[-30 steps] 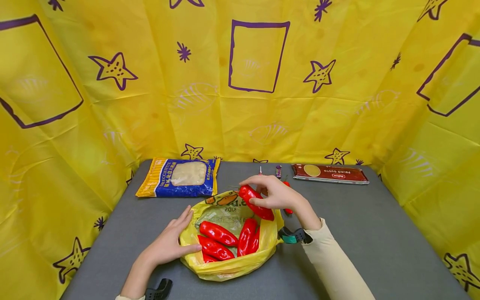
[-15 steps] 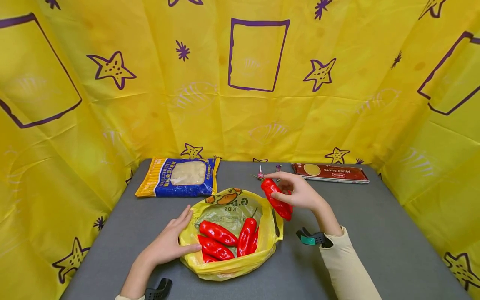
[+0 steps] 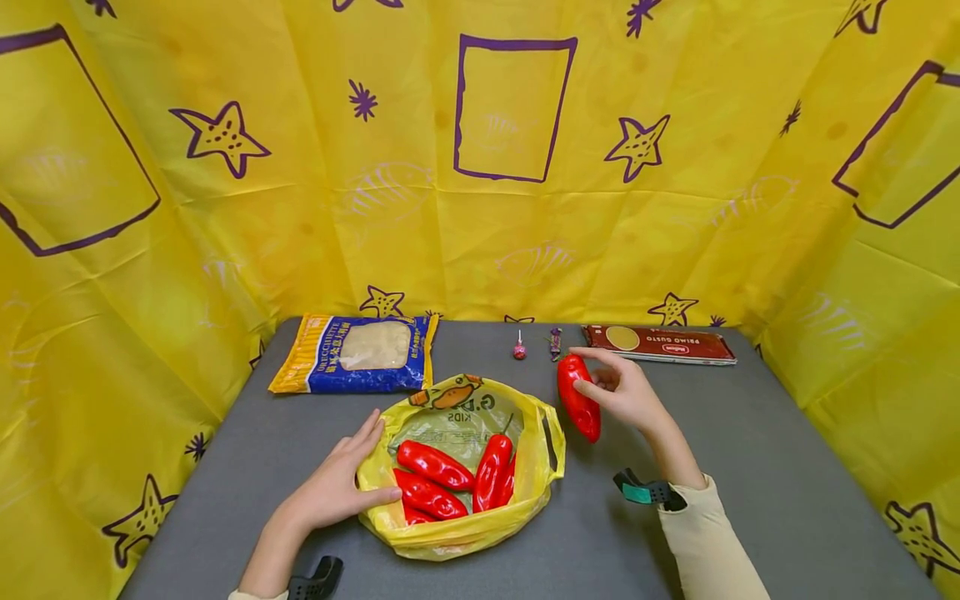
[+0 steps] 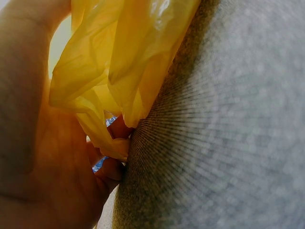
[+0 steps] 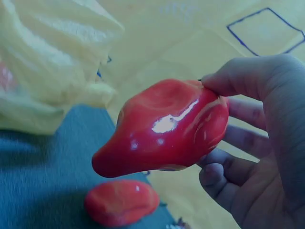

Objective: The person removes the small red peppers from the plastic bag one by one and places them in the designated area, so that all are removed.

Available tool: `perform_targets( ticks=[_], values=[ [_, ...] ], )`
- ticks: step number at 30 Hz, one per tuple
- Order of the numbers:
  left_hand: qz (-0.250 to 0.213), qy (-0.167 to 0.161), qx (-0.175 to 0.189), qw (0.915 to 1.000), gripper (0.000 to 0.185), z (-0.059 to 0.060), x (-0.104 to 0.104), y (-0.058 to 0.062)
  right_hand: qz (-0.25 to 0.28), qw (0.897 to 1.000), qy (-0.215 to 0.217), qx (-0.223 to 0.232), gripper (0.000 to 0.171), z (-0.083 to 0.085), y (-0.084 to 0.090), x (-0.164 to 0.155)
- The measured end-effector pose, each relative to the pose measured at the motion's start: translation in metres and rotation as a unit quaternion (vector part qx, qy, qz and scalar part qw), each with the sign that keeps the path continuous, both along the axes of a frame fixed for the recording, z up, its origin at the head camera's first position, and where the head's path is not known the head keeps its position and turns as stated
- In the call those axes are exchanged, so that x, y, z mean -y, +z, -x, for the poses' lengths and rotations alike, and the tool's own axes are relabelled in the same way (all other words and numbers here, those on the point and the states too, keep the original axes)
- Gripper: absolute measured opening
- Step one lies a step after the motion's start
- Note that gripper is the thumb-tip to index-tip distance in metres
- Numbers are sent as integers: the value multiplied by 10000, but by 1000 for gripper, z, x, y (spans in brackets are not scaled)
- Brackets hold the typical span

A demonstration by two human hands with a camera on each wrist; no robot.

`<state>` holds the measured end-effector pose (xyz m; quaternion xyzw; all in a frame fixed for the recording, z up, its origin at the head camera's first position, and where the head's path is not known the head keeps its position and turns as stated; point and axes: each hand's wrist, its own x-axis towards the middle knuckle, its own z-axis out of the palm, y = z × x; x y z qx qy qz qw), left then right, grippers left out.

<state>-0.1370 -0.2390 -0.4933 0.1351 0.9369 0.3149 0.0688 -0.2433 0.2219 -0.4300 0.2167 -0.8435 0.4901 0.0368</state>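
meanwhile, a right hand [image 3: 628,395] is gripping a red pepper [image 3: 579,398] just right of a yellow bag [image 3: 457,533] on a grey table [image 3: 750,467].
fingers and thumb are curling round the pepper, holding it off the table; the wrist view is showing another pepper [image 5: 121,202] lying beneath it. the left hand [image 3: 333,487] is resting on the bag's left rim, thumb pinching the plastic, while more peppers [image 3: 435,465] are lying inside. a pasta packet [image 3: 357,352], a flat box [image 3: 660,345] and two sweets [image 3: 519,350] are sitting behind.

Five red peppers [image 3: 577,398], one yellow bag [image 3: 457,533], two pasta packets [image 3: 352,354], two sweets [image 3: 519,352].
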Motion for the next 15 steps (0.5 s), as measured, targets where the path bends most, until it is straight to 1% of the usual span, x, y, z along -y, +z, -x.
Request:
perform_targets(
  ticks=[6,15],
  values=[
    [16,22,-62,10000,113,0,0,-1,60,9994,-336,-50,50,-1,-10,-17],
    [-38,6,-10,10000,112,-1,-1,1,90,9945,-1027,209,49,2,-28,-40]
  ],
)
